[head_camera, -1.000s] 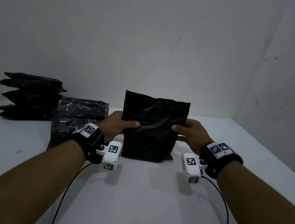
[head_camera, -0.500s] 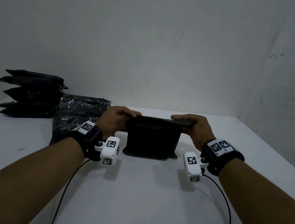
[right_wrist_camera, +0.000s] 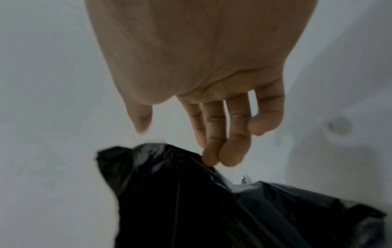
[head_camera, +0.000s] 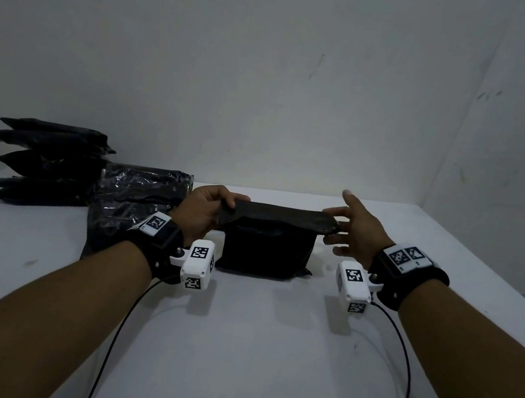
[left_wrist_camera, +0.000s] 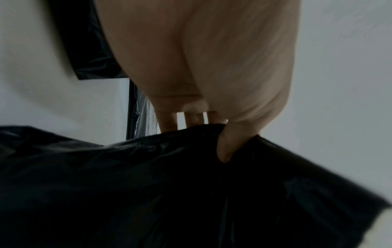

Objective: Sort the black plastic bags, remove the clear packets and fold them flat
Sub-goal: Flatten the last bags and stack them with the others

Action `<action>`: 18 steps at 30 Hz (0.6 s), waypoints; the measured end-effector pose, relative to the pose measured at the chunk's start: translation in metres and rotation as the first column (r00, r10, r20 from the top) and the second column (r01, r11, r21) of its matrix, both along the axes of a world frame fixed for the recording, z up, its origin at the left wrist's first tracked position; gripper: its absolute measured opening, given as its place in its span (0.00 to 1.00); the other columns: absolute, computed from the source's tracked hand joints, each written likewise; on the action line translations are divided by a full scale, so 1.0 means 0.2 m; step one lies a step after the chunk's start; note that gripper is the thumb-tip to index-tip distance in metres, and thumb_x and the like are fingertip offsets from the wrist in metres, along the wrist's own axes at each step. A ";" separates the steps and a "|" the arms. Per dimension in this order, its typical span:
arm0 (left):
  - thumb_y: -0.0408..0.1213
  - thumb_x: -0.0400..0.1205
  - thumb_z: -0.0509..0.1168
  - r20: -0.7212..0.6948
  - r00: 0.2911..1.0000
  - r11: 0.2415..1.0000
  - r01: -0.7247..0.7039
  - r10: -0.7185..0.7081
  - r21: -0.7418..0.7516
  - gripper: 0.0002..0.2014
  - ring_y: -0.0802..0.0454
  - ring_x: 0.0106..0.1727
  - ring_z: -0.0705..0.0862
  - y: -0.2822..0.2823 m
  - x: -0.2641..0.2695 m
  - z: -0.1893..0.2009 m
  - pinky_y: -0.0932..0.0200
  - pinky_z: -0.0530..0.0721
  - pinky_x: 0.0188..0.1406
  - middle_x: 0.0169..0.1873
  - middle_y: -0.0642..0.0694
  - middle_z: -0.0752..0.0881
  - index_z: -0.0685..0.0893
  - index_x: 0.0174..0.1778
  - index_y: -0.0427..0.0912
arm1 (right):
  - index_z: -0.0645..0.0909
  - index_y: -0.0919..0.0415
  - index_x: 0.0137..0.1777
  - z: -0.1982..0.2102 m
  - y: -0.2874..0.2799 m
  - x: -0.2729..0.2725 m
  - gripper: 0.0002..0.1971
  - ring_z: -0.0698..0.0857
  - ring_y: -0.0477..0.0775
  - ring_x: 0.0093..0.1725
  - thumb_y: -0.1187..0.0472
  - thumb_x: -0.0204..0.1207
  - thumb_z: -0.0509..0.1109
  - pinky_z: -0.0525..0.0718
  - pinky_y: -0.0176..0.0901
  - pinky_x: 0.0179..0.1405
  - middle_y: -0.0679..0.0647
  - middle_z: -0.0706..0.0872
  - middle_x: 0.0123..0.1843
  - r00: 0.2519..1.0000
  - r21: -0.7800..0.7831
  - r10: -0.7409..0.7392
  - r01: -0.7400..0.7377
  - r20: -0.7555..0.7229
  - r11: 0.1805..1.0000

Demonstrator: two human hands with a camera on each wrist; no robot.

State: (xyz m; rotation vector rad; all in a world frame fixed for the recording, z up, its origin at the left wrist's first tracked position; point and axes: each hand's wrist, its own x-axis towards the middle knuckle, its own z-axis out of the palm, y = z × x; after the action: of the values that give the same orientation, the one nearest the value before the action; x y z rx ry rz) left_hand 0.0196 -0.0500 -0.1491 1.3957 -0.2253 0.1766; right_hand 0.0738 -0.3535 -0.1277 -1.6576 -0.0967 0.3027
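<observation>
**Left grip pinches the folded bag, right grip spread at its far end**

From my seat I see the black plastic bag [head_camera: 267, 245] sitting on the white desk [head_camera: 246, 352] in the middle, between my two hands. Its upper part is bent over toward me into a flat flap, and its lower part stands on the desk. My left hand [head_camera: 205, 212] pinches the flap's left end: in the left wrist view the thumb [left_wrist_camera: 228, 146] presses down on the plastic with the fingers behind it. My right hand [head_camera: 352, 226] has its grip spread, fingers straight and apart. In the right wrist view two fingertips [right_wrist_camera: 212, 156] just touch the bag's right corner [right_wrist_camera: 148, 161], and the thumb stands clear of it.

Just left of my left hand lies a crinkled pack of black bags in clear wrap [head_camera: 136, 198], touching or nearly touching the wrist strap from behind. Farther left, near the wall, a stack of folded black bags [head_camera: 48, 163] is piled several high. These two crowd the left rear of the desk.

To the right of the bag the desk runs bare to its right edge [head_camera: 495, 293], where the side wall [head_camera: 524, 138] meets it at the corner. The near part of the desk carries only my forearms and the two camera cables [head_camera: 115, 341]. The back wall [head_camera: 274, 79] stands close behind the bag.
</observation>
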 end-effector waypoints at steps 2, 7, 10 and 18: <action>0.09 0.78 0.57 0.001 1.000 1.000 0.000 0.000 0.001 0.28 0.46 0.45 0.91 0.00 0.00 0.00 0.55 0.90 0.48 0.46 0.42 0.93 0.85 0.22 0.44 | 0.85 0.57 0.55 0.03 0.01 -0.02 0.24 0.87 0.57 0.36 0.35 0.78 0.66 0.78 0.43 0.33 0.57 0.89 0.40 0.998 -0.059 0.062 -0.062 -0.005 0.996; 0.09 0.77 0.56 0.001 1.000 1.000 0.022 -0.022 0.000 0.28 0.46 0.46 0.92 0.01 -0.01 0.01 0.55 0.91 0.48 0.46 0.41 0.93 0.84 0.22 0.43 | 0.87 0.59 0.58 0.02 0.03 -0.02 0.10 0.87 0.52 0.40 0.61 0.78 0.75 0.85 0.50 0.45 0.55 0.89 0.45 0.977 -0.105 0.173 -0.160 0.127 0.982; 0.07 0.77 0.52 -0.011 1.000 0.998 0.022 -0.021 0.056 0.30 0.45 0.49 0.91 0.02 0.00 0.00 0.52 0.86 0.50 0.47 0.42 0.93 0.84 0.23 0.44 | 0.89 0.60 0.54 -0.01 0.04 0.01 0.07 0.84 0.54 0.44 0.64 0.77 0.76 0.84 0.51 0.44 0.54 0.89 0.44 0.966 -0.133 0.144 -0.118 0.215 0.984; 0.35 0.86 0.65 -0.114 0.991 0.993 -0.053 0.064 0.104 0.07 0.44 0.49 0.88 -0.01 -0.04 0.05 0.52 0.84 0.44 0.54 0.34 0.90 0.76 0.42 0.43 | 0.86 0.56 0.44 -0.06 0.11 0.04 0.05 0.85 0.51 0.38 0.66 0.78 0.76 0.82 0.40 0.33 0.57 0.87 0.39 0.889 -0.215 0.136 -0.043 0.438 0.976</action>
State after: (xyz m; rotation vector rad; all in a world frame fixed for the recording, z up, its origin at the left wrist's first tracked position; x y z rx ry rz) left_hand 0.0115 -0.0511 -0.1391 1.5084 -0.0967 0.1327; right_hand 0.0827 -0.3306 -0.1403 -1.9029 -0.5099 -0.0125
